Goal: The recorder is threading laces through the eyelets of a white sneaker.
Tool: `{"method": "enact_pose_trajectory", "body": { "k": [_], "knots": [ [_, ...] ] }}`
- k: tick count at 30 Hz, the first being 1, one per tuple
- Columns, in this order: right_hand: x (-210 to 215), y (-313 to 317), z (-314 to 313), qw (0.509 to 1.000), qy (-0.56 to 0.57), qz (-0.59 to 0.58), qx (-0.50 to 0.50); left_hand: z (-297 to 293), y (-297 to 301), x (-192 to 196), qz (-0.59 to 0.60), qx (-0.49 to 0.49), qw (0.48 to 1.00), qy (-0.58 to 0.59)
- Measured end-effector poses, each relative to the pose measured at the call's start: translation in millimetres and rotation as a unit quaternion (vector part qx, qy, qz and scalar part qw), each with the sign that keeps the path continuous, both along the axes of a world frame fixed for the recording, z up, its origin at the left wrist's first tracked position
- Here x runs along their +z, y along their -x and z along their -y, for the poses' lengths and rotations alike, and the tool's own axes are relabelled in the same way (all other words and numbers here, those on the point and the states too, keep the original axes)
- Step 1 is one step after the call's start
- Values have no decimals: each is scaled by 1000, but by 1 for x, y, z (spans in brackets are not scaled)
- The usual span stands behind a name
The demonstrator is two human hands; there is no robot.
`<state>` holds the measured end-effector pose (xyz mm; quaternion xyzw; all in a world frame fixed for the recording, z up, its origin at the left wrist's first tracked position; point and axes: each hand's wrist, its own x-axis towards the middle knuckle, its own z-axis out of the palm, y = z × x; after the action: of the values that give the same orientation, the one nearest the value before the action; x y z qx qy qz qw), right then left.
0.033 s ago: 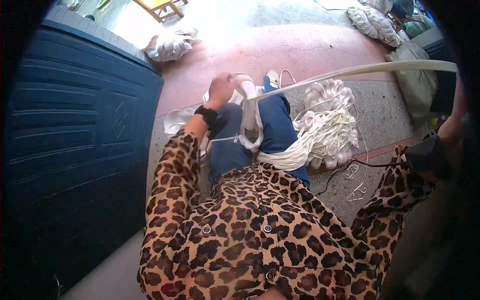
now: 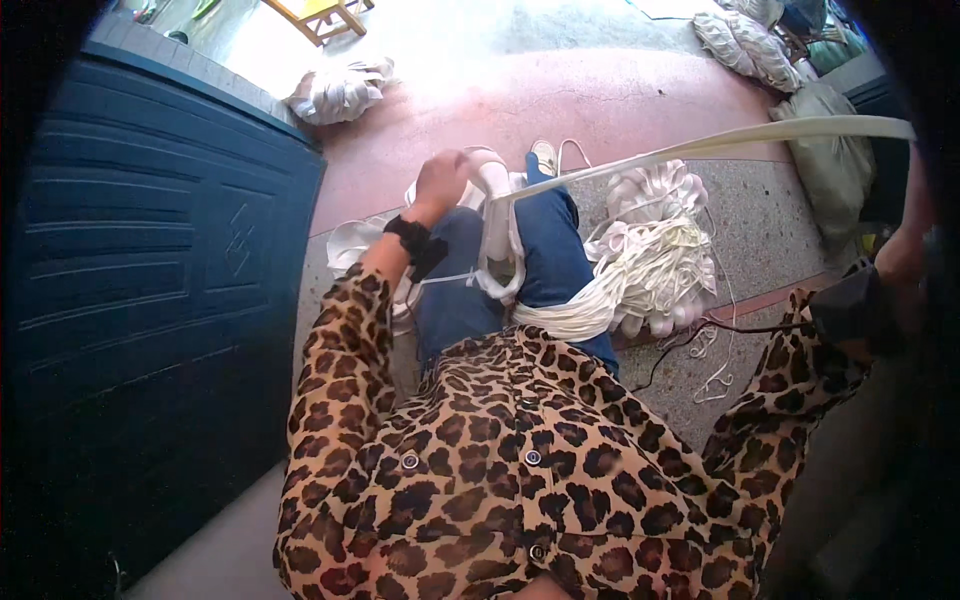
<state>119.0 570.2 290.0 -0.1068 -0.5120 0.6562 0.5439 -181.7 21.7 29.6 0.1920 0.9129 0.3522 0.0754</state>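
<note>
Out beyond my left knee, my left hand (image 2: 441, 185) has its fingers curled closed at the edge of a white fabric piece (image 2: 488, 172) lying across my lap. A flat white strap (image 2: 690, 147) runs taut from this piece to the far right. There my right hand (image 2: 903, 255), raised and dim at the picture's rim, holds the strap's end; its fingers are partly hidden. A narrow white looped band (image 2: 500, 280) hangs between my thighs. Beside my right leg lies a heap of white straps (image 2: 655, 265), with a bundle of strands trailing over my thigh.
A dark blue panelled door (image 2: 150, 230) stands close on the left. Beyond my feet are a white bundle (image 2: 343, 90) and a yellow stool (image 2: 318, 18). A pale sack (image 2: 828, 165) and more white bundles (image 2: 745, 50) line the right. A dark cord (image 2: 755, 328) reaches my right wrist.
My left wrist has turned slightly, showing more of its black band. The strap's far end sits a touch higher; otherwise the scene is the same.
</note>
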Motion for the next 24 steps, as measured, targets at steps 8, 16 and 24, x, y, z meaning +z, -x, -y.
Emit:
{"method": "enact_pose_trajectory", "body": {
  "k": [8,16,24],
  "knots": [
    [-28,-12,-88,993,27,73,-87,-61,-23,91,235,-384,893,22],
    [-74,8,-136,982,66,155,-81,138,80,153,310,90,755,-571],
    [-159,98,100,841,-143,500,151,373,77,141,174,488,723,-457]
  ]
}}
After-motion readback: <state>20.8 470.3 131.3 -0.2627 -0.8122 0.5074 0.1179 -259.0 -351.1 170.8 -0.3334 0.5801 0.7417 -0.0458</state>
